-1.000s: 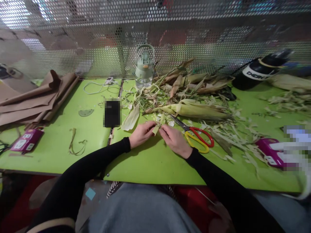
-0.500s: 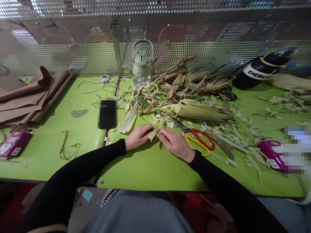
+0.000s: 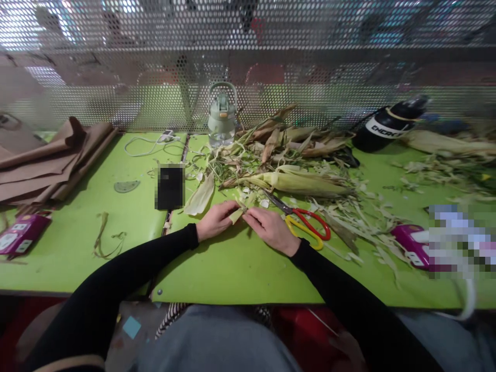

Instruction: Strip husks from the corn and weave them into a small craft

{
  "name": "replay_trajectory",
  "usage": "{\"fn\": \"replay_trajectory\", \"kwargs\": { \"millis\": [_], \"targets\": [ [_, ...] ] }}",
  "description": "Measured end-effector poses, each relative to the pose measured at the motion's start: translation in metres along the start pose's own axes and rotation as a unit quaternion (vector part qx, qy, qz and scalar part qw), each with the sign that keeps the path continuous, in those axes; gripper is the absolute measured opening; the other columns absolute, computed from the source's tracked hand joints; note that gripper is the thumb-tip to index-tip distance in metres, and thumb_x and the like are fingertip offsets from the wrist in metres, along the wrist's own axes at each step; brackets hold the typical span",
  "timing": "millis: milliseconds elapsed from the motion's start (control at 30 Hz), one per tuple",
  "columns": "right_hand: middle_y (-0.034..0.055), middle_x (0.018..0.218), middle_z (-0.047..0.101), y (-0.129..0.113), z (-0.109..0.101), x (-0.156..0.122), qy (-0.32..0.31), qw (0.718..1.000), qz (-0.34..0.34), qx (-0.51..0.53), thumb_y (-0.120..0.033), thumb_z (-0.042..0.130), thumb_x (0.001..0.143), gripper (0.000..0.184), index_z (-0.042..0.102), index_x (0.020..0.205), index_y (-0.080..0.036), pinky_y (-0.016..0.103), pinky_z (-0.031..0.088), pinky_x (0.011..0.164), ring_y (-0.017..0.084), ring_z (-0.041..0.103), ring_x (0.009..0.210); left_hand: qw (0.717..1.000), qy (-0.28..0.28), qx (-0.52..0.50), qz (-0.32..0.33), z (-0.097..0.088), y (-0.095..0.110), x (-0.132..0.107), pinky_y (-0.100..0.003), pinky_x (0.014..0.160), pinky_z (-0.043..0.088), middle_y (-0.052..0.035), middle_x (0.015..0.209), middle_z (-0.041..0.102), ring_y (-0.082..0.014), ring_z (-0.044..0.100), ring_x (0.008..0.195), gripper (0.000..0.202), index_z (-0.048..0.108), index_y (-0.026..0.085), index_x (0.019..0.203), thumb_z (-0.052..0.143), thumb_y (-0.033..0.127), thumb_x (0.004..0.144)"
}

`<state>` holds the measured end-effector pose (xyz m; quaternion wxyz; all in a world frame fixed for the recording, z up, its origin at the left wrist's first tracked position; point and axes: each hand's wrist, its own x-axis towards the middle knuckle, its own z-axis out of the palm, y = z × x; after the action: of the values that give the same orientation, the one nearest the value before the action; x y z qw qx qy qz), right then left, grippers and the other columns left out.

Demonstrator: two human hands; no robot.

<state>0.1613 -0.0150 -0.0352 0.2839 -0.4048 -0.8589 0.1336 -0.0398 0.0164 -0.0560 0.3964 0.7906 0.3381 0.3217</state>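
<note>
Both hands meet over the green table [image 3: 232, 274], pinching one small piece of pale corn husk [image 3: 236, 215]. My left hand [image 3: 217, 219] closes on its left side, and my right hand [image 3: 269, 227] grips it from the right with fingertips pressed together. Fingers partly cover the piece, so its full shape is hidden. Just right of my right hand lie scissors [image 3: 309, 225] with one red and one yellow handle. A broad pale husk leaf [image 3: 200, 195] rests beyond my left hand. Behind the scissors is a bundle of corn husks [image 3: 298, 182].
Dry husks and shreds [image 3: 279, 139] heap up before a perforated metal screen [image 3: 147, 98]. A green water bottle [image 3: 222, 116] and a black bottle [image 3: 387, 124] stand there. Brown paper [image 3: 58, 160], a dark blurred rectangle [image 3: 169, 188] and purple power strips [image 3: 25, 232] flank the work area.
The view has tilted up slightly and shifted right, so things sit lower and further left. Both hands keep hold of the husk piece in nearly the same pose.
</note>
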Motion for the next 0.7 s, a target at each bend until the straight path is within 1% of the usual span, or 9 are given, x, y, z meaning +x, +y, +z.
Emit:
{"fn": "replay_trajectory", "kwargs": {
  "millis": [100, 200, 267, 333, 433, 500, 567, 633, 700],
  "targets": [
    [0.0008, 0.068, 0.059, -0.002, 0.000, 0.000, 0.005, 1.000, -0.008, -0.011, -0.032, 0.040, 0.105, 0.033, 0.054, 0.077, -0.020, 0.027, 0.037, 0.057, 0.014, 0.052, 0.058, 1.000, 0.005, 0.010, 0.011, 0.000, -0.004, -0.001, -0.033, 0.087, 0.050, -0.0056, 0.090, 0.069, -0.0186, 0.063, 0.088, 0.015, 0.062, 0.017, 0.093, 0.051, 0.028, 0.092],
    [0.0006, 0.066, 0.057, -0.008, 0.001, -0.001, 0.011, 1.000, -0.009, -0.022, -0.030, 0.040, 0.104, 0.034, 0.054, 0.074, -0.021, 0.029, 0.036, 0.060, 0.015, 0.048, 0.059, 0.999, 0.024, 0.010, 0.030, 0.000, -0.005, -0.001, -0.034, 0.089, 0.050, -0.0072, 0.095, 0.068, -0.0194, 0.064, 0.091, 0.016, 0.061, 0.017, 0.096, 0.052, 0.030, 0.092],
    [0.0014, 0.068, 0.057, -0.013, 0.001, 0.000, 0.014, 1.000, -0.008, -0.026, -0.030, 0.039, 0.104, 0.035, 0.055, 0.074, -0.021, 0.030, 0.036, 0.062, 0.015, 0.047, 0.061, 0.999, 0.031, 0.009, 0.038, -0.001, -0.004, -0.001, -0.032, 0.086, 0.049, -0.0047, 0.086, 0.066, -0.0173, 0.062, 0.083, 0.015, 0.061, 0.018, 0.091, 0.050, 0.029, 0.094],
    [0.0027, 0.072, 0.059, -0.018, 0.001, 0.001, 0.015, 0.999, -0.010, -0.028, -0.032, 0.038, 0.104, 0.034, 0.057, 0.076, -0.021, 0.030, 0.037, 0.065, 0.016, 0.049, 0.064, 0.999, 0.046, -0.004, 0.029, 0.000, -0.002, -0.002, -0.030, 0.084, 0.049, -0.0025, 0.078, 0.063, -0.0151, 0.060, 0.077, 0.018, 0.058, 0.018, 0.081, 0.052, 0.029, 0.094],
    [0.0032, 0.073, 0.059, -0.025, 0.003, 0.002, 0.022, 0.999, -0.018, -0.033, -0.034, 0.038, 0.103, 0.034, 0.056, 0.077, -0.021, 0.031, 0.037, 0.066, 0.016, 0.050, 0.067, 0.997, 0.073, -0.012, 0.017, 0.001, 0.002, -0.004, -0.027, 0.081, 0.048, -0.0005, 0.074, 0.060, -0.0124, 0.058, 0.071, 0.021, 0.055, 0.018, 0.077, 0.052, 0.028, 0.095],
    [0.0024, 0.071, 0.056, -0.028, 0.007, 0.000, 0.032, 0.999, -0.020, -0.037, -0.035, 0.037, 0.103, 0.035, 0.053, 0.075, -0.022, 0.030, 0.036, 0.065, 0.016, 0.049, 0.065, 0.996, 0.085, -0.018, 0.014, 0.002, 0.006, -0.008, -0.026, 0.077, 0.048, 0.0003, 0.073, 0.059, -0.0115, 0.058, 0.069, 0.020, 0.055, 0.018, 0.079, 0.052, 0.028, 0.096],
    [0.0017, 0.069, 0.054, -0.028, 0.011, -0.003, 0.046, 0.998, -0.018, -0.042, -0.036, 0.037, 0.103, 0.035, 0.049, 0.073, -0.023, 0.030, 0.035, 0.063, 0.016, 0.047, 0.064, 0.996, 0.085, -0.032, 0.010, 0.003, 0.010, -0.012, -0.026, 0.072, 0.050, 0.0006, 0.072, 0.059, -0.0113, 0.059, 0.066, 0.017, 0.057, 0.017, 0.086, 0.052, 0.029, 0.096],
    [0.0018, 0.069, 0.054, -0.026, 0.016, -0.006, 0.064, 0.997, -0.012, -0.051, -0.036, 0.036, 0.103, 0.034, 0.047, 0.074, -0.023, 0.030, 0.033, 0.062, 0.016, 0.045, 0.062, 0.995, 0.079, -0.055, 0.000, 0.003, 0.012, -0.015, -0.025, 0.067, 0.052, -0.0002, 0.075, 0.062, -0.0113, 0.061, 0.066, 0.014, 0.058, 0.015, 0.093, 0.052, 0.028, 0.095],
    [0.0026, 0.071, 0.055, -0.022, 0.021, -0.007, 0.082, 0.995, -0.004, -0.061, -0.037, 0.036, 0.103, 0.032, 0.047, 0.077, -0.023, 0.031, 0.032, 0.062, 0.017, 0.046, 0.063, 0.994, 0.080, -0.075, -0.009, 0.004, 0.011, -0.017, -0.024, 0.066, 0.054, -0.0020, 0.081, 0.064, -0.0106, 0.062, 0.068, 0.011, 0.057, 0.014, 0.093, 0.052, 0.024, 0.093]
  ]
}}
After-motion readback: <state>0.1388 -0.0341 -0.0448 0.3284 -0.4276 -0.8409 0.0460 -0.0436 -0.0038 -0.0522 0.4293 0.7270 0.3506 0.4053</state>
